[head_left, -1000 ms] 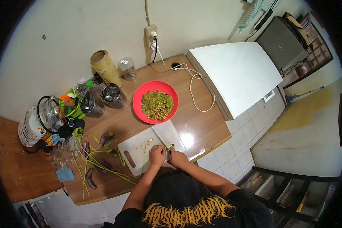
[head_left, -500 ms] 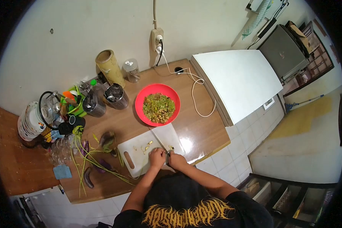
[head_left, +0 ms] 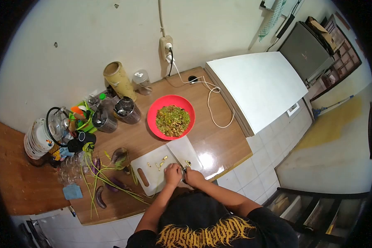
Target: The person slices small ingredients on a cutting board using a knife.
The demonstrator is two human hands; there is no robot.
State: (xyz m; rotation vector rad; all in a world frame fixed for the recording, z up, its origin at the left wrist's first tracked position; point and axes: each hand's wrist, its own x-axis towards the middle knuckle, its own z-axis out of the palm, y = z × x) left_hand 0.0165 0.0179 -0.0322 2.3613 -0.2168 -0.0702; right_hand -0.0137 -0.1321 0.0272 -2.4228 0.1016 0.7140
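A white cutting board with a handle slot lies at the table's front edge. My right hand is closed around the handle of a knife, whose blade points away over the board. Close beside it, my left hand presses on the board with its fingers curled; what they hold is hidden. Small pale-green cut pieces are scattered left of the blade, with a few more on its right. Just beyond the board stands a red bowl of chopped green vegetables.
Long green beans and purple eggplants lie left of the board. Behind them are a dish rack with plates, metal utensil holders and a bamboo tube. A white cable crosses the table near a white panel.
The camera view has shifted slightly, so the table appears a little lower and turned. Both hands and the knife keep nearly the same place on the board.
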